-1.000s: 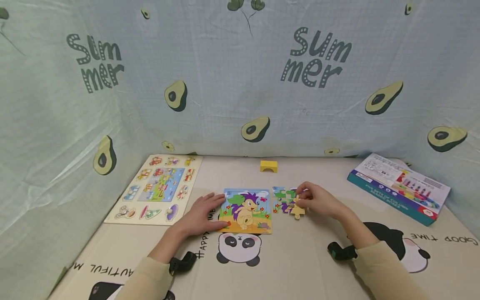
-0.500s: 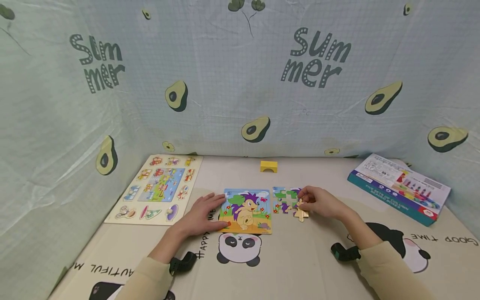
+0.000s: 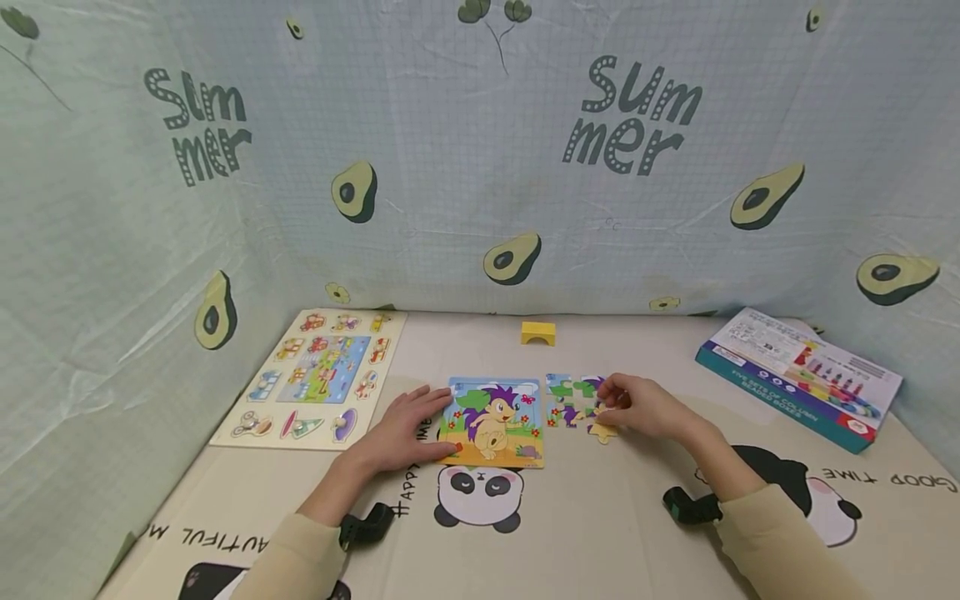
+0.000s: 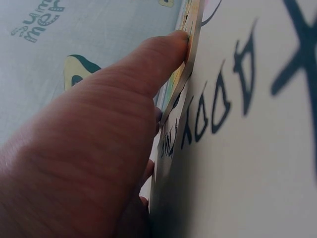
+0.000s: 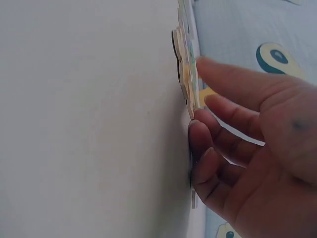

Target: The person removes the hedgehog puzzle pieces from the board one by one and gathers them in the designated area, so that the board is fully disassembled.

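A square hedgehog picture puzzle [image 3: 495, 423] lies flat in the middle of the table. My left hand [image 3: 400, 429] rests at its left side, fingers extended and thumb on the lower left corner; the left wrist view shows that thumb [image 4: 166, 52] against the board's edge. Several jigsaw pieces [image 3: 559, 390] with green and purple print lie joined or close together just right of the board. With curled fingers and thumb, my right hand [image 3: 647, 407] pinches a yellow jigsaw piece [image 3: 602, 432] at their lower right. Its upper part is hidden by the fingers.
A peg puzzle board [image 3: 307, 383] lies at the left. Behind the hedgehog puzzle stands a yellow arch block [image 3: 537, 333]. A teal and white box [image 3: 798, 371] sits at the back right, and a printed cloth wall [image 3: 435, 250] closes off the table's back.
My right hand has shifted slightly right and toward me with the yellow piece, which moved away from the other pieces and turned a little. The left hand stays in place.
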`<state>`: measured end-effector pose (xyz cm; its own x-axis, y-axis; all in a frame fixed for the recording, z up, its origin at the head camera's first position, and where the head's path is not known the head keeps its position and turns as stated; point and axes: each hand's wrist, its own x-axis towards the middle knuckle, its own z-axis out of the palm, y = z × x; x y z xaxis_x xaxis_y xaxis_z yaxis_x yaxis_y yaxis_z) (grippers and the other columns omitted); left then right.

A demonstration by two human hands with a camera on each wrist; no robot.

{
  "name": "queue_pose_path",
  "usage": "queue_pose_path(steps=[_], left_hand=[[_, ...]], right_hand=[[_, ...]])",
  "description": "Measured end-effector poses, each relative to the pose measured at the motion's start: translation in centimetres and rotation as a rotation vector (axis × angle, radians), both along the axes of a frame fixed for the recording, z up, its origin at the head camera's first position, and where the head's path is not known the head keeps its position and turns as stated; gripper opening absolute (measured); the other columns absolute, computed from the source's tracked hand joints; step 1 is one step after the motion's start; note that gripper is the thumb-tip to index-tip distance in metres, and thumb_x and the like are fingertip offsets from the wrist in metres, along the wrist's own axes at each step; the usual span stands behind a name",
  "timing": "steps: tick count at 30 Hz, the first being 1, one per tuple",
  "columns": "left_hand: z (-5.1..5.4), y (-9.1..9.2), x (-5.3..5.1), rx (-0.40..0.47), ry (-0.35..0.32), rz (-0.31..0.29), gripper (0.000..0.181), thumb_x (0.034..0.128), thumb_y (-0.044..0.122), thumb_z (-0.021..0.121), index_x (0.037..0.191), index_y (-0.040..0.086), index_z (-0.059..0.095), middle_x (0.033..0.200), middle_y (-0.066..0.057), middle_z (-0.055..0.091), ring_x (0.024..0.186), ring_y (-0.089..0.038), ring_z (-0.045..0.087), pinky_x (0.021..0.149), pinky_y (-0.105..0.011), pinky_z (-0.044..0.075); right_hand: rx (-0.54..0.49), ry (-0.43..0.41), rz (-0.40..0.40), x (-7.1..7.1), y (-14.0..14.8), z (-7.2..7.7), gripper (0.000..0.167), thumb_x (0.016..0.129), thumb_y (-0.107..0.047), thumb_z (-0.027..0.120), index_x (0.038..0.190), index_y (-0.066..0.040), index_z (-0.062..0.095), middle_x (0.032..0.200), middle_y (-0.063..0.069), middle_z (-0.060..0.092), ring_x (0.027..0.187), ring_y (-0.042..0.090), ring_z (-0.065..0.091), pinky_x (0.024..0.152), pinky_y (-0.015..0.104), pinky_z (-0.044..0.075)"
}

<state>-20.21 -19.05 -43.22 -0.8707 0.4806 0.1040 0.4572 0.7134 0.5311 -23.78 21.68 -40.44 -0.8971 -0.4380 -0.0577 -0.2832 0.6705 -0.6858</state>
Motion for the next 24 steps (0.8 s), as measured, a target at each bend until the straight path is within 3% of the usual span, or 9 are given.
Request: queue_pose_path(steps=[9, 24], left_hand=[[-0.02, -0.11, -0.25, -0.018, 0.000, -0.002, 0.081, 0.0875, 0.050, 0.074, 0.151, 0.006, 0.047, 0.156, -0.011, 0.043, 0.149, -0.038, 0.023, 0.120, -0.056, 0.010], [0.19, 0.14, -0.04, -0.007, 0.000, 0.000, 0.080, 0.0869, 0.048, 0.075, 0.149, 0.004, 0.049, 0.154, -0.012, 0.045, 0.148, -0.040, 0.025, 0.120, -0.057, 0.011]], right_hand=[[0.039, 0.010, 0.120, 0.43, 0.15, 0.59, 0.049, 0.084, -0.022, 0.085, 0.120, -0.001, 0.060, 0.104, 0.007, 0.056, 0.096, 0.025, 0.050, 0.084, 0.038, 0.049], [0.084, -0.013, 0.109, 0.58, -0.09, 0.62, 0.043, 0.085, -0.022, 0.084, 0.119, -0.006, 0.063, 0.105, 0.006, 0.055, 0.099, 0.025, 0.051, 0.088, 0.041, 0.049]])
